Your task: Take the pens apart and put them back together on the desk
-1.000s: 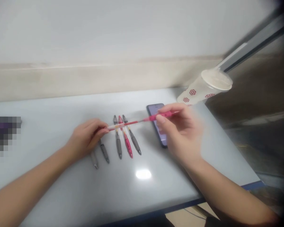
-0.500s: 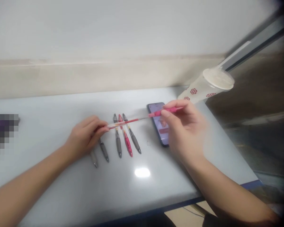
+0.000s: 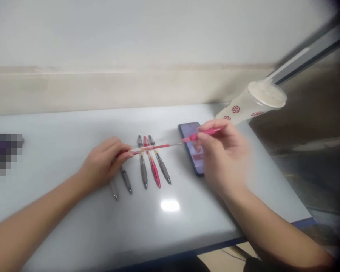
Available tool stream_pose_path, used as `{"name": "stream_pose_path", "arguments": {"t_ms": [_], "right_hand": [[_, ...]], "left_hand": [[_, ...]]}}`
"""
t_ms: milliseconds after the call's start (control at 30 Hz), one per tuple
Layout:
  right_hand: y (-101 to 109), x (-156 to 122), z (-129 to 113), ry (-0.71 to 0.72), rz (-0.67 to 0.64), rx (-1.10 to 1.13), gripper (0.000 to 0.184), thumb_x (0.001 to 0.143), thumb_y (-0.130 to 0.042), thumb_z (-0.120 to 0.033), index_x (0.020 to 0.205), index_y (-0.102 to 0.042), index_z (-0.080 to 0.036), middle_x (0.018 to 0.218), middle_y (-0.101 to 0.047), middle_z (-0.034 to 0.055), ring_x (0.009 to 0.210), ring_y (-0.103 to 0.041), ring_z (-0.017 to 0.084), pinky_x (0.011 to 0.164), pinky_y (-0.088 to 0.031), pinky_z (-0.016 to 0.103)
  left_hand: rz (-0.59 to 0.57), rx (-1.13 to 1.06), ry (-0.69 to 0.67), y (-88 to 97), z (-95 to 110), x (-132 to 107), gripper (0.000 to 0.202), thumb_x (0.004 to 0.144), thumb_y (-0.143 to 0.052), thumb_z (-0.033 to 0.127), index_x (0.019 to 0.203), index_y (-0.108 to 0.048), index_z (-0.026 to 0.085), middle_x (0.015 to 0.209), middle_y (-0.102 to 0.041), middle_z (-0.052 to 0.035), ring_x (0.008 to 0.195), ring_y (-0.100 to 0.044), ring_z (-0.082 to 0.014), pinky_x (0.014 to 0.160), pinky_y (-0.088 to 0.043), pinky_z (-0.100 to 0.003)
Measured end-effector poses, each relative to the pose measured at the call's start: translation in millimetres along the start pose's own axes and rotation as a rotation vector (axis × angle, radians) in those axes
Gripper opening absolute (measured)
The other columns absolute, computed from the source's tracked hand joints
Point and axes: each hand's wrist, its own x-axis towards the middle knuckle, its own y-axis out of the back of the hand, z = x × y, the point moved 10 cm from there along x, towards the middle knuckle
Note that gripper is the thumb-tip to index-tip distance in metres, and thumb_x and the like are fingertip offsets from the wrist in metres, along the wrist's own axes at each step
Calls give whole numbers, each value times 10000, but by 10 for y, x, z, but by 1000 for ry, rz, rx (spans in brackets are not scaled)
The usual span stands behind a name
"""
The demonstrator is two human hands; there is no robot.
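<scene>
My left hand (image 3: 106, 160) is closed in a pinch on the clear barrel (image 3: 138, 150) of a red pen. From this barrel a refill (image 3: 161, 146) with red ink sticks out to the right. My right hand (image 3: 223, 158) grips the pink front section (image 3: 205, 134) of the pen, tilted slightly upward to the right. The refill's metal tip meets or almost meets the section's left end; I cannot tell if it is inside. Below the refill lie a grey-grip pen (image 3: 143, 172), a red pen (image 3: 155, 172) and another grey-grip pen (image 3: 164, 170).
Two more pens, one dark (image 3: 126, 181) and one paler (image 3: 114, 190), lie partly under my left hand. A phone (image 3: 193, 151) with its screen lit lies beside my right hand. Behind it stands a lidded paper cup (image 3: 249, 102). A wall (image 3: 116, 90) borders the white table (image 3: 73, 226).
The view has shifted slightly, so most things on the table sit a little further right. Both hands keep their hold, and the refill and pink section stay nearly in line.
</scene>
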Motion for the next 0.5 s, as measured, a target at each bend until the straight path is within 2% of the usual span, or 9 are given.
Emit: {"name": "stream_pose_path", "arguments": {"t_ms": [200, 500], "right_hand": [[-37, 18, -21, 31, -7, 17, 58, 922, -682, -226, 916, -626, -241, 858, -609, 17, 696, -573, 155, 621, -533, 329], [-52, 5, -40, 60, -25, -51, 56, 944, -669, -248, 925, -617, -260, 853, -615, 35, 780, -631, 197, 617, -540, 346]], "left_hand": [[24, 21, -55, 18, 60, 9, 223, 1077, -509, 264, 918, -652, 200, 701, -576, -4, 591, -521, -140, 520, -416, -263], [10, 22, -16, 11, 32, 7, 258, 1080, -496, 282, 891, -653, 204, 677, -569, -3, 586, -527, -150, 526, -418, -277]]}}
